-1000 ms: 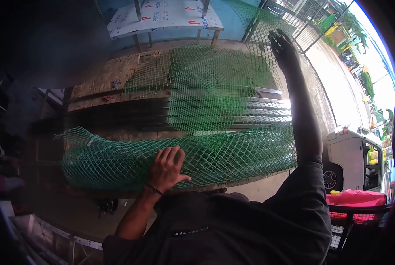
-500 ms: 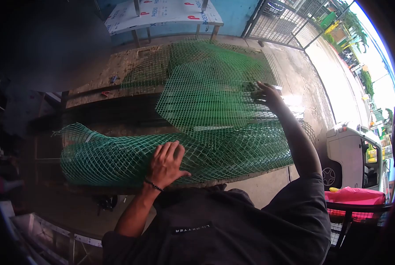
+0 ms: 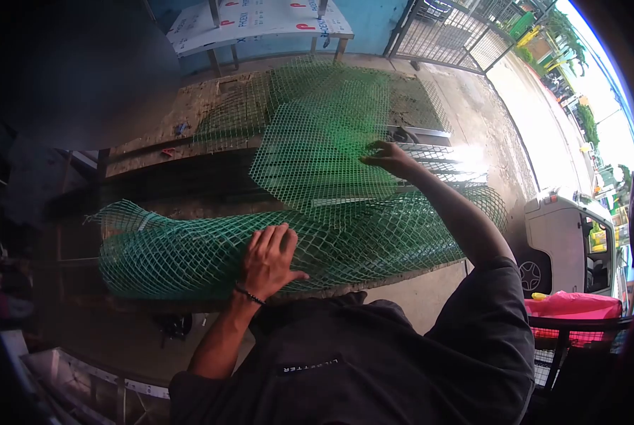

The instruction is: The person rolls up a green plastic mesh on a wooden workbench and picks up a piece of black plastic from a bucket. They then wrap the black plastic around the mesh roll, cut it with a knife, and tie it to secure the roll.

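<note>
A roll of green plastic mesh (image 3: 168, 258) lies along the near side of the wooden worktable (image 3: 150, 145). My left hand (image 3: 266, 263) rests on top of the roll with its fingers stretched out and thumb apart. From the roll, a loose piece of mesh (image 3: 310, 152) extends over the middle of the table. At its right edge, my right hand (image 3: 391, 159) pinches the mesh between thumb and fingers. The mesh beside that hand is bent and slightly blurred. Part of the left palm's contact is hidden under the hand.
Long metal bars (image 3: 430, 152) lie on the table beneath the mesh. A small red-handled tool (image 3: 167, 151) sits at the left. Behind stands a table covered in printed white film (image 3: 260, 21). A pink cover (image 3: 572, 306) and white vehicle (image 3: 565, 244) are at the right.
My right hand has moved left, and the mesh edge has shifted left with it, uncovering more of the metal bars. My left hand has stayed on the roll.
</note>
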A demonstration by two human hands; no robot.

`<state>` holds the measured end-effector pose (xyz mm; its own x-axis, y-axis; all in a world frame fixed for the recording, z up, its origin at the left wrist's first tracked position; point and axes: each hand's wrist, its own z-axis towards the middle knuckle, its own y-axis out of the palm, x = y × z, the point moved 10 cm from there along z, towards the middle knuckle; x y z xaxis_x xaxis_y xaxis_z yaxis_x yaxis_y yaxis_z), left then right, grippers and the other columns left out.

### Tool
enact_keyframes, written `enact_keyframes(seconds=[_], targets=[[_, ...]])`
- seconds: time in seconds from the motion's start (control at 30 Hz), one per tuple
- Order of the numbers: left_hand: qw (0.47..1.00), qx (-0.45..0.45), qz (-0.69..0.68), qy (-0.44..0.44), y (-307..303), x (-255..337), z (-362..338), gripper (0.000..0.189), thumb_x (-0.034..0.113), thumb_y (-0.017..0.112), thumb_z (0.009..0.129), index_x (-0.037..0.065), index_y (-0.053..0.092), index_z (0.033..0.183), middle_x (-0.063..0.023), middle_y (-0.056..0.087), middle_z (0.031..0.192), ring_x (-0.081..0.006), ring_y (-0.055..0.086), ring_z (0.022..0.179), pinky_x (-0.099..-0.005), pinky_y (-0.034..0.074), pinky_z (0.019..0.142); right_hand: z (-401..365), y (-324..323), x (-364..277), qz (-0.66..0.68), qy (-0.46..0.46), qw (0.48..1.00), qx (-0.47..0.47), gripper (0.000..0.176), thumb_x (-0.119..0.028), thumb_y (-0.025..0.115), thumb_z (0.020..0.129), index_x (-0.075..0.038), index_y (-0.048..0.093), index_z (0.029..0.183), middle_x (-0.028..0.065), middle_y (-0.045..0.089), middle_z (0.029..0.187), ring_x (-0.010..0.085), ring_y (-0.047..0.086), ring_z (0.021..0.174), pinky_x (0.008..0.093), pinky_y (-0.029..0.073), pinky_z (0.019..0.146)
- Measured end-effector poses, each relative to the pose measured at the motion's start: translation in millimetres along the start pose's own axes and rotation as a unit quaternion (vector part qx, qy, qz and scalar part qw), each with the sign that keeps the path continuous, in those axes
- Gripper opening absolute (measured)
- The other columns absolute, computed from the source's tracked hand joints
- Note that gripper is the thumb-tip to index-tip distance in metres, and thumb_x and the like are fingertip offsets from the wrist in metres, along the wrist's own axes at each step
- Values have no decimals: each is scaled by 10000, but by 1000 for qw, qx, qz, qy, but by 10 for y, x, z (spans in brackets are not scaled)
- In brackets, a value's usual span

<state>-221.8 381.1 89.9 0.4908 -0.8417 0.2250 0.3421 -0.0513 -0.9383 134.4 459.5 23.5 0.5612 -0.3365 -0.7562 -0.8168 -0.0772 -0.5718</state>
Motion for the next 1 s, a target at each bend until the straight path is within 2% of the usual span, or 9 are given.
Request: enact_keyframes(seconds=[0.2, 0.4, 0.47, 0.6, 0.67, 0.73, 0.87, 0.93, 1.0], targets=[[999, -30, -23, -20, 14, -18, -3, 902, 523, 929, 563, 45, 575, 1241, -138, 584, 1318, -298, 561, 1241, -460, 462, 1048, 192, -724, -432, 278, -66, 944, 166, 292, -166, 623, 1013, 2, 649, 1250, 121, 712, 828, 170, 697, 722, 310, 594, 711], [1000, -16, -12, -7, 46, -9, -34, 999, 597, 915, 506, 25, 597, 1260, -137, 592, 1319, -312, 562, 1244, -485, 465, 1044, -185, -1581, -1200, 342, -201, 872, 286, 374, -156, 585, 1036, -96, 543, 1403, 112, 646, 1041, 206, 679, 902, 393, 634, 832], [1000, -20, -18, -14, 36, -13, -20, 1002, 601, 913, 508, 28, 597, 1266, -138, 593, 1318, -313, 561, 1246, -484, 462, 1048, -181, -1398, -1127, 363, -187, 881, 240, 396, -152, 580, 1041, -82, 513, 1425, 113, 643, 1070, 211, 684, 909, 398, 632, 829], [999, -21, -19, -17, 20, -12, -24, 1001, 602, 913, 507, 28, 597, 1264, -137, 594, 1311, -312, 561, 1245, -483, 463, 1045, -206, -911, -131, 378, 124, 890, 223, 371, -57, 661, 981, 3, 570, 1335, 182, 695, 1072, 300, 714, 1039, 393, 634, 909], [999, -17, -26, -13, -17, 0, -19, 902, 516, 927, 579, 31, 568, 1249, -139, 575, 1297, -296, 562, 1219, -453, 462, 1047, -43, -701, 186, 119, -56, 991, 11, 298, -126, 697, 983, 9, 642, 1243, 145, 717, 877, 257, 729, 970, 365, 623, 906], [999, -18, -24, -15, 8, -16, -22, 900, 524, 924, 584, 33, 567, 1248, -138, 575, 1298, -293, 562, 1220, -450, 464, 1046, -226, -576, 520, 317, 124, 938, 67, 434, -196, 743, 962, 20, 591, 1305, 187, 714, 964, 283, 716, 947, 389, 623, 894], [999, -27, -18, -14, 7, -5, -18, 893, 544, 916, 599, 38, 565, 1246, -138, 572, 1310, -287, 560, 1227, -445, 467, 1048, -504, -618, 476, 322, 257, 907, 90, 664, -279, 761, 951, 6, 443, 1460, 242, 692, 1057, 313, 707, 972, 387, 623, 898], [999, -30, -19, -14, 9, -4, -8, 893, 543, 917, 598, 39, 565, 1245, -137, 571, 1315, -286, 558, 1233, -446, 465, 1053, -598, -986, 166, -45, 240, 949, 202, 825, -280, 735, 955, -20, 253, 1573, 286, 653, 1149, 375, 687, 1068, 427, 615, 927], [999, -34, -20, -17, 22, -17, -17, 892, 543, 918, 597, 40, 565, 1244, -136, 569, 1320, -285, 555, 1239, -447, 464, 1058, -578, -1093, 58, -146, 126, 965, 178, 889, -292, 749, 934, -49, 209, 1596, 285, 518, 1309, 387, 556, 1217, 455, 515, 1029]])
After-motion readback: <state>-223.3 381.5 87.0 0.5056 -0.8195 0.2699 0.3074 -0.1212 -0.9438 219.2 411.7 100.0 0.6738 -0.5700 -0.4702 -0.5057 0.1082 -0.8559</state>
